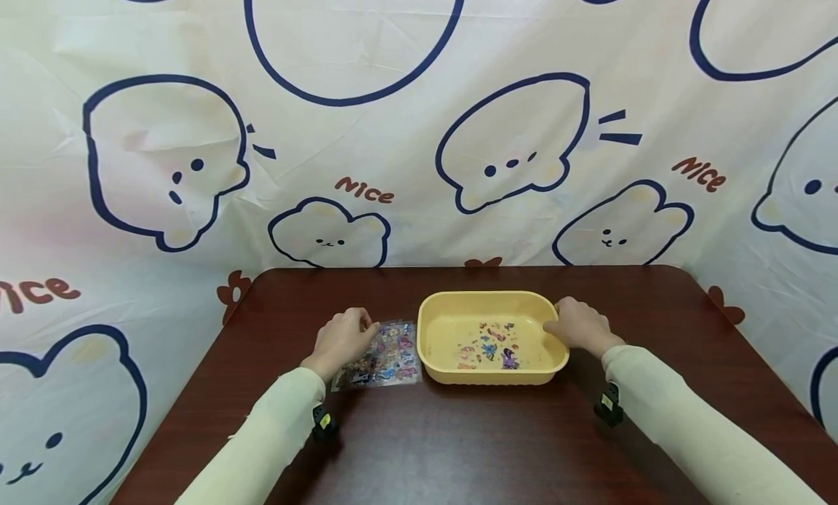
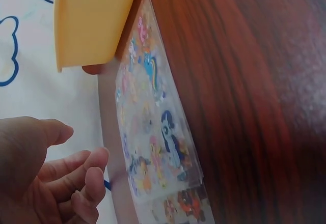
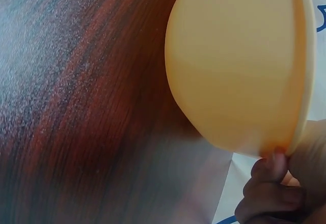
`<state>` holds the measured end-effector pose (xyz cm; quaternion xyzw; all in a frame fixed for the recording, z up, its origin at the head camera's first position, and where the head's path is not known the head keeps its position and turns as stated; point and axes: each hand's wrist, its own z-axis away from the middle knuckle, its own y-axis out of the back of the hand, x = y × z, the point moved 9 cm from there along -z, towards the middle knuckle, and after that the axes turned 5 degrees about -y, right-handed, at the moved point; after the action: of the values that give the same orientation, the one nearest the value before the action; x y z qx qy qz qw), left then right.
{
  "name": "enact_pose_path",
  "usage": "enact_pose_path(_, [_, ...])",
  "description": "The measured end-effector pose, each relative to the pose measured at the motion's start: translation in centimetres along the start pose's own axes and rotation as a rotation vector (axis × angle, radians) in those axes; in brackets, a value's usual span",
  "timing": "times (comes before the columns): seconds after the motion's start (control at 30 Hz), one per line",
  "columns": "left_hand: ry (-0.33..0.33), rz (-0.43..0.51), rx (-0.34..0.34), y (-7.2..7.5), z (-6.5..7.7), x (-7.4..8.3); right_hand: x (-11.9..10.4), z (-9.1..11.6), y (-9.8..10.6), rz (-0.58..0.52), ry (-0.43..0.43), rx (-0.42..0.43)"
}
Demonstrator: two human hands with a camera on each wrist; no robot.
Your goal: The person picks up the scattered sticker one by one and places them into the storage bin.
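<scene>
Clear sheets of colourful cartoon pony stickers [image 1: 390, 356] lie stacked on the table, left of a yellow plastic basin [image 1: 452, 378]. Above the sheets' left side is my left hand [image 1: 343, 341]; in the left wrist view its fingers [image 2: 94, 183] are loosely bent and apart from the thumb, with nothing between them. My right hand [image 1: 581, 327] grips the basin's right rim, thumb inside; the right wrist view shows curled fingers [image 3: 272, 168] under the rim. Several small colourful pony pieces [image 1: 489, 351] lie scattered on the basin's floor.
The dark reddish-brown wooden table [image 1: 458, 439] is glossy and has rounded far corners. A pale cloth [image 1: 406, 148] with blue cartoon outlines hangs behind it and along both sides. Each sleeve carries a black wrist device [image 1: 609, 404].
</scene>
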<state>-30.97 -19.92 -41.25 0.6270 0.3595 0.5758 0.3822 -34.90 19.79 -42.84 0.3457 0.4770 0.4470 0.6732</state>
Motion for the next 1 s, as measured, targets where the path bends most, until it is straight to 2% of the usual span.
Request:
enact_pose_path(0.53, [-0.036,-0.055,-0.014,-0.3,-0.3,-0.5,0.1,-0.1,-0.1,-0.013,-0.018,-0.010])
enact_pose_path(0.8, [-0.051,-0.114,-0.094,-0.8,-0.5,-0.8,0.1,-0.2,-0.3,-0.009,-0.014,-0.009])
enact_pose_path(1.0, [-0.062,-0.117,-0.135,-1.2,-0.4,-0.9,0.2,-0.2,-0.3,-0.012,-0.020,-0.005])
